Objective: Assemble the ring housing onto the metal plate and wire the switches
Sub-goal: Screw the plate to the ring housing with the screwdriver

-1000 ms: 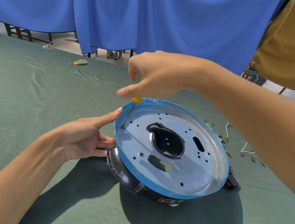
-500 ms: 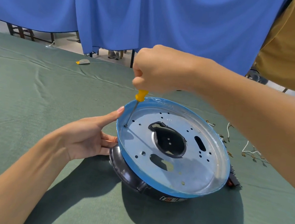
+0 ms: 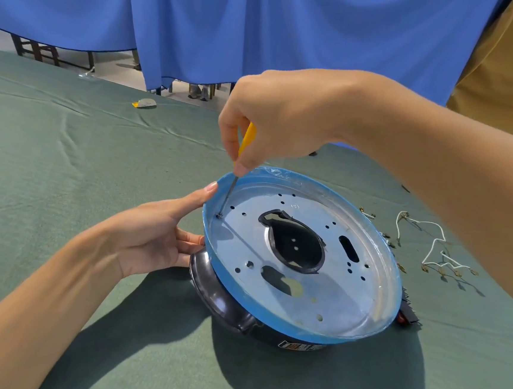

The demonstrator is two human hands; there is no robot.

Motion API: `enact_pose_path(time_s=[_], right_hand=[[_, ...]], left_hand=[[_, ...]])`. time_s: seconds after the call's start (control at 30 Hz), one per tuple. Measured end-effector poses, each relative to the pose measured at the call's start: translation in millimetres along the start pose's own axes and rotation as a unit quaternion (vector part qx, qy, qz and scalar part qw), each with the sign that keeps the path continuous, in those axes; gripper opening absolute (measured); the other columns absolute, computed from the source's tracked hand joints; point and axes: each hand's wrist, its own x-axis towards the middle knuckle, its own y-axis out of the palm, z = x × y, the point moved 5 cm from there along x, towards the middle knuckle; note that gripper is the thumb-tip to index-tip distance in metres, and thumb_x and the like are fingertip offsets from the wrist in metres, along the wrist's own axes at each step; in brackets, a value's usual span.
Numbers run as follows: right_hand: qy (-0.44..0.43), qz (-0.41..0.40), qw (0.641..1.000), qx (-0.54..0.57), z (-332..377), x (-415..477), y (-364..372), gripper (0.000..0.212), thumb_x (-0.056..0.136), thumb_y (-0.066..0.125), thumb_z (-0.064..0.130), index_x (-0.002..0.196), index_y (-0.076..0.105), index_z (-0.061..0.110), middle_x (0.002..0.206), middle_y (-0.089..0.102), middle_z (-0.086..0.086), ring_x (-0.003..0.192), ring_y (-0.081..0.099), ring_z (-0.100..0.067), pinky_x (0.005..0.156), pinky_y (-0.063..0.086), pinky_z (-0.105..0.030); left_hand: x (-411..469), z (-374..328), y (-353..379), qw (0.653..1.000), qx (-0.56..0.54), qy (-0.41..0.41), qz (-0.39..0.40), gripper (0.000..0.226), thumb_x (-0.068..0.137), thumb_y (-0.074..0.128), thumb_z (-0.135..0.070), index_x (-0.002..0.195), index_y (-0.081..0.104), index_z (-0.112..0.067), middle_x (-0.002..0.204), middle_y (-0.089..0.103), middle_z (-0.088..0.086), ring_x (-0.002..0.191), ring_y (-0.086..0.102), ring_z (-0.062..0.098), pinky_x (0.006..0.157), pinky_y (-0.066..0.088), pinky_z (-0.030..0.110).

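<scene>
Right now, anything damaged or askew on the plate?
Black trim around the metal plate's central opening looks ragged, lifted at its far-left end. Blue film on the far rim is wrinkled. Otherwise nothing stands out.

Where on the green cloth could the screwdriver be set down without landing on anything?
Bare cloth stretches left of the left hand, up to the scrap near the far edge. More lies in front of the metal plate. Right of the plate is crowded: white wires and loose terminals.

Blue curtain (image 3: pixel 264 24) hangs well beyond the fingers (image 3: pixel 230 131), spanning the full width. Below its hem: pale floor (image 3: pixel 111 61) and dark wooden chair legs (image 3: pixel 35 49), far left. Counter (image 3: pixel 65 162) draped in wrinkled green cloth. Hard light, sharp shadows.
</scene>
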Motion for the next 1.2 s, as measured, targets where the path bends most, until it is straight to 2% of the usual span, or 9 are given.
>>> enact_pose_path(time_s=[0.13, 0.3, 0.43, 0.63, 0.73, 0.83, 0.93, 1.03, 1.2], right_hand=[[-0.037, -0.013, 0.999, -0.016, 4.0, -0.3, 3.8, 0.019, 0.073, 0.081, 0.019, 0.075, 0.066, 0.03, 0.065, 0.057, 0.013, 0.06, 0.052, -0.003, 0.048, 0.036, -0.023], [-0.016, -0.008, 1.0, 0.007, 6.2, 2.7, 2.8, 0.011, 0.074, 0.08, 0.03, 0.068, 0.073, 0.024, 0.054, 0.062, 0.011, 0.048, 0.052, 0.001, 0.036, 0.034, -0.007], [0.051, 0.036, 0.998, 0.029, 4.8, 10.2, 4.8, 0.048, 0.087, 0.06, 0.045, 0.049, 0.063, 0.016, 0.039, 0.058, 0.008, 0.048, 0.051, -0.012, 0.045, 0.039, -0.022], [0.046, 0.014, 0.99, 0.134, 11.0, 7.0, -2.0, 0.034, 0.078, 0.068, 0.022, 0.109, 0.064, 0.01, 0.078, 0.064, -0.003, 0.046, 0.05, -0.014, 0.036, 0.034, -0.016], [0.03, -0.057, 0.989, 0.136, 6.9, 4.4, -6.5, 0.011, 0.082, 0.071, 0.02, 0.084, 0.063, 0.013, 0.055, 0.065, 0.002, 0.042, 0.061, -0.009, 0.038, 0.039, -0.013], [0.062, -0.103, 0.991, 0.057, -0.1, 8.6, 0.7, 0.038, 0.095, 0.057, 0.035, 0.067, 0.041, 0.016, 0.058, 0.05, -0.006, 0.054, 0.062, -0.026, 0.047, 0.042, -0.025], [0.065, -0.056, 0.996, 0.024, -2.9, 8.2, 7.3, 0.036, 0.096, 0.049, 0.05, 0.083, 0.049, 0.016, 0.084, 0.053, -0.005, 0.078, 0.055, -0.027, 0.052, 0.034, -0.03], [0.052, -0.005, 0.993, 0.101, -3.4, -3.7, 0.6, 0.022, 0.089, 0.06, 0.042, 0.107, 0.052, 0.033, 0.095, 0.059, 0.01, 0.073, 0.057, -0.01, 0.051, 0.036, -0.026], [0.051, -0.097, 0.993, 0.051, -1.2, 5.1, 1.9, 0.035, 0.094, 0.055, 0.045, 0.073, 0.045, 0.019, 0.085, 0.052, -0.006, 0.073, 0.051, -0.023, 0.051, 0.033, -0.03]], left_hand=[[-1.5, -0.2, 1.7, 1.0, 0.0, 0.001, 0.009, 0.069, 0.046, 0.092, -0.054, 0.108, 0.076, -0.03, 0.108, 0.071, 0.024, 0.087, 0.069, 0.033, 0.072, 0.06, 0.04], [-0.4, 0.6, 1.3, 1.0, 0.008, 0.004, -0.004, 0.056, 0.06, 0.08, -0.054, 0.11, 0.075, -0.029, 0.112, 0.07, 0.023, 0.092, 0.066, 0.033, 0.073, 0.061, 0.04], [-0.6, 0.2, 1.8, 1.0, -0.003, 0.005, -0.003, 0.059, 0.06, 0.08, -0.053, 0.112, 0.074, -0.027, 0.112, 0.07, 0.024, 0.094, 0.065, 0.035, 0.075, 0.061, 0.044], [-1.0, 0.4, 2.1, 1.0, -0.008, -0.002, -0.008, 0.053, 0.061, 0.08, -0.053, 0.107, 0.077, -0.026, 0.111, 0.07, 0.025, 0.09, 0.066, 0.033, 0.072, 0.061, 0.041], [-1.4, 1.0, 1.6, 1.0, -0.013, -0.002, -0.016, 0.059, 0.059, 0.082, -0.052, 0.111, 0.075, -0.025, 0.109, 0.07, 0.027, 0.088, 0.067, 0.035, 0.069, 0.06, 0.04], [-1.9, 0.1, 2.7, 1.0, -0.012, 0.002, -0.014, 0.057, 0.057, 0.081, -0.051, 0.108, 0.076, -0.025, 0.108, 0.071, 0.025, 0.085, 0.068, 0.034, 0.067, 0.06, 0.039], [-2.0, -0.2, 2.8, 1.0, -0.01, 0.005, -0.017, 0.062, 0.056, 0.082, -0.051, 0.112, 0.074, -0.025, 0.109, 0.07, 0.025, 0.087, 0.068, 0.035, 0.068, 0.06, 0.039], [-1.8, 0.1, 2.9, 1.0, -0.014, 0.005, -0.014, 0.063, 0.054, 0.083, -0.051, 0.111, 0.075, -0.025, 0.107, 0.071, 0.025, 0.083, 0.068, 0.034, 0.068, 0.061, 0.04], [-2.2, -0.4, 3.4, 1.0, -0.013, 0.008, -0.012, 0.06, 0.055, 0.083, -0.051, 0.107, 0.077, -0.023, 0.107, 0.071, 0.024, 0.08, 0.069, 0.033, 0.069, 0.061, 0.041]])
